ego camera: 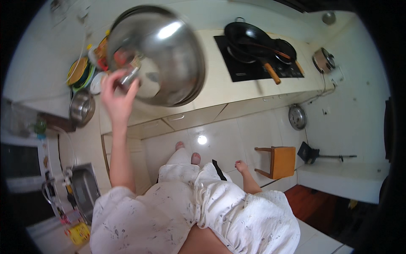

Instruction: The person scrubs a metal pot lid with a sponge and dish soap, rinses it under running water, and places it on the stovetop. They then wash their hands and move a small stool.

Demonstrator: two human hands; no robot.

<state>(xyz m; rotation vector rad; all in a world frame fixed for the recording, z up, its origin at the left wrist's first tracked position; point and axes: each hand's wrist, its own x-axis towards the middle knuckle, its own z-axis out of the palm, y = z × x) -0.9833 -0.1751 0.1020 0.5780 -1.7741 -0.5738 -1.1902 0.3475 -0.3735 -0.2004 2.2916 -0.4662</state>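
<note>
At the upper left, my left hand (119, 92) grips a shiny cylindrical metal piece, seemingly the handle, on a large round steel lid (180, 63). The lid is blurred and reflects the room; it hides part of the worktop (206, 85) behind it. Low in front of my body, my right hand (241, 165) hangs beside my white patterned clothing, its fingers partly curled, and I see nothing in it. A black strip (219, 170) lies against the clothing to its left.
A black wok (247, 36) and a smaller black pan (285, 49) sit on the hob (236, 71). Steel bowls (82, 106) stand left, above the sink (84, 187). A wooden stool (284, 162) stands on the floor at right. A rice cooker (323, 60) is at the counter's far right.
</note>
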